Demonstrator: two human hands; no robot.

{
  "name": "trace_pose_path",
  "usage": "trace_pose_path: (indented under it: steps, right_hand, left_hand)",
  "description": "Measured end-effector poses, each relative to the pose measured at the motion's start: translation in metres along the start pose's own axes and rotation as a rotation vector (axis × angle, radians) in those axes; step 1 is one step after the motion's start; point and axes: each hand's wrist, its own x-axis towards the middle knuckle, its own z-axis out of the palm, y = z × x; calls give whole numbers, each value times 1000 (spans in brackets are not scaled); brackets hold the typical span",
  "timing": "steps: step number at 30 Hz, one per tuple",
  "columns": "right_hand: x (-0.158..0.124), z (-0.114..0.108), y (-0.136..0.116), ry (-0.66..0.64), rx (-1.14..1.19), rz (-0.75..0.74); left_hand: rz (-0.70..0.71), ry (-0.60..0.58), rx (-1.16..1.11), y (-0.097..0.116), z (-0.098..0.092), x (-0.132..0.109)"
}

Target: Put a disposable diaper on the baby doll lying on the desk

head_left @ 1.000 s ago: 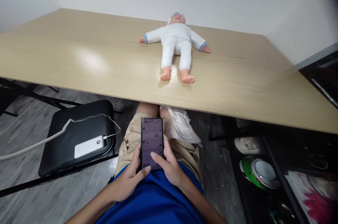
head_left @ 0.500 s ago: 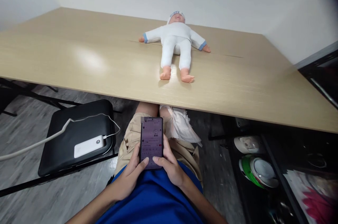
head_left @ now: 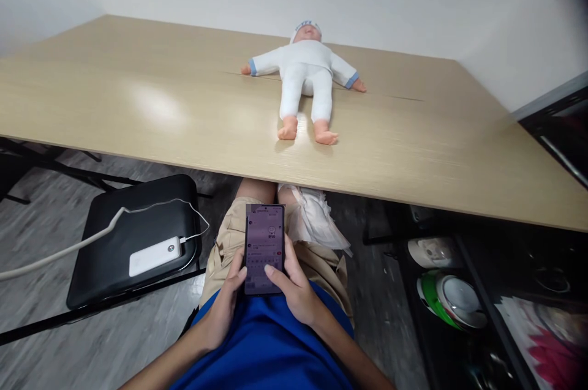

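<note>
Phone (head_left: 265, 234): one, seven o'clock
Grip: left hand (head_left: 223, 304) and right hand (head_left: 297, 295), both half-curled, holding it
Doll (head_left: 307, 59): one, twelve o'clock
Rack (head_left: 475, 261): four o'clock, contents unclear

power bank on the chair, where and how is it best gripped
Grip the power bank across its middle by the long edges, probably from above: it lies flat on the seat, and the cable plugs into one short end.

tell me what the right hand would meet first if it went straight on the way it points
Most likely the phone: the right hand holds its right edge, thumb angled up and left over the screen. Whether the thumb touches the screen is unclear from this angle.
</note>
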Motion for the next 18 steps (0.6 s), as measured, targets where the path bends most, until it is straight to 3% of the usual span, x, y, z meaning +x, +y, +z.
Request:
trace_pose_path:
  steps: [3,7,14,18]
  right_hand:
    - [-1,1,-1,21,-68,-10]
    - [-2,-1,-3,-22,30,12]
    - [-1,-4,-7,-132,141,14]
    - [-2,-5,-7,-132,125,41]
  left_hand:
    - [11,62,-32,5,8,3]
    - [49,67,-17,12,15,8]
    - [96,120,194,23,22,8]
    - [84,85,93,18,19,8]
